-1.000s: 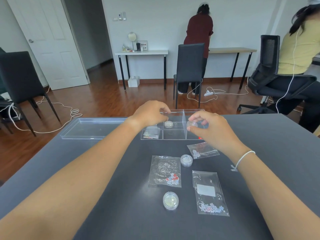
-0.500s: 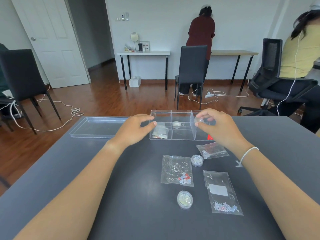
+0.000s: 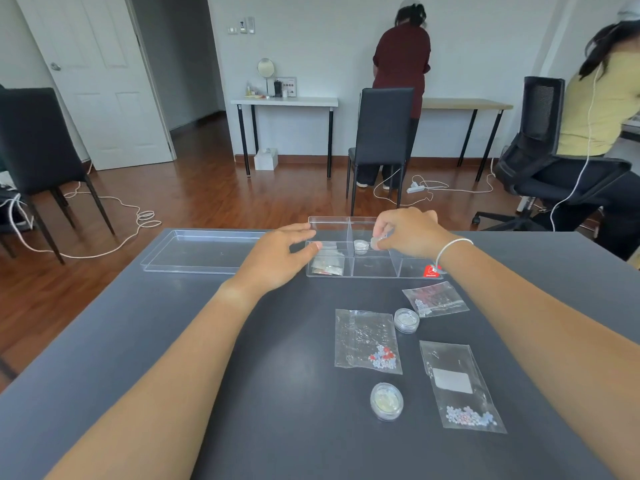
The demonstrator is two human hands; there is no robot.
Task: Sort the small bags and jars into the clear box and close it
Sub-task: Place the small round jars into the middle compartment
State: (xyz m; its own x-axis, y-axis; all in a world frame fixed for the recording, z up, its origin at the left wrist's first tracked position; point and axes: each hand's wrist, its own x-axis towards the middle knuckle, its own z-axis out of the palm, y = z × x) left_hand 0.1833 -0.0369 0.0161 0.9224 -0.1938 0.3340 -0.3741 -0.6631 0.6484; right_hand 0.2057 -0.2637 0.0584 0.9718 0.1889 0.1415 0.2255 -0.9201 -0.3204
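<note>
The clear box (image 3: 408, 273) with dividers stands at the far middle of the dark table. A small jar (image 3: 360, 246) sits in its middle far compartment and a small bag (image 3: 328, 267) lies in its near left compartment. My right hand (image 3: 408, 232) pinches another small jar (image 3: 375, 242) over the box, just right of the first. My left hand (image 3: 280, 259) rests with fingers apart against the box's left end. Two jars (image 3: 406, 319) (image 3: 386, 400) and three bags (image 3: 435, 298) (image 3: 366, 341) (image 3: 459, 389) lie on the table nearer me.
The clear lid (image 3: 204, 251) lies flat to the left of the box. Beyond the table's far edge are black chairs (image 3: 381, 133), cables on the wooden floor and two people at desks.
My left hand drew back from over the box to its left end. My right hand carried the jar leftward over the middle compartment. The camera view shifted slightly.
</note>
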